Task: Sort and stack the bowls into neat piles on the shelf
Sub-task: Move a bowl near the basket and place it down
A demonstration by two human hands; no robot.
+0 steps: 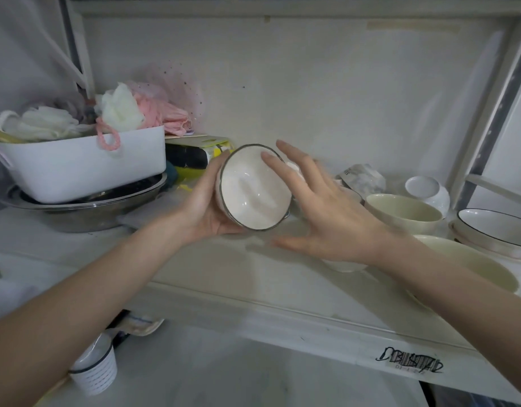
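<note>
My left hand [205, 205] grips a small white bowl with a dark rim [250, 192], tilted so its inside faces me, above the middle of the shelf [194, 268]. My right hand [321, 210] hovers just right of it with fingers spread and straight, one fingertip over the bowl's rim, holding nothing. On the right stand a cream bowl [400, 212], an upturned white bowl [429, 192], a wide dark-rimmed white bowl [494, 230] and a large cream bowl [473, 265]. Another small white bowl [346, 267] is partly hidden under my right wrist.
A white plastic tub [83, 165] full of cloths and sponges sits on a steel basin [86, 210] at the left. Packets [197, 154] lie behind the held bowl. A crumpled wrapper [362, 177] lies at the back. A striped cup [96, 368] stands below the shelf.
</note>
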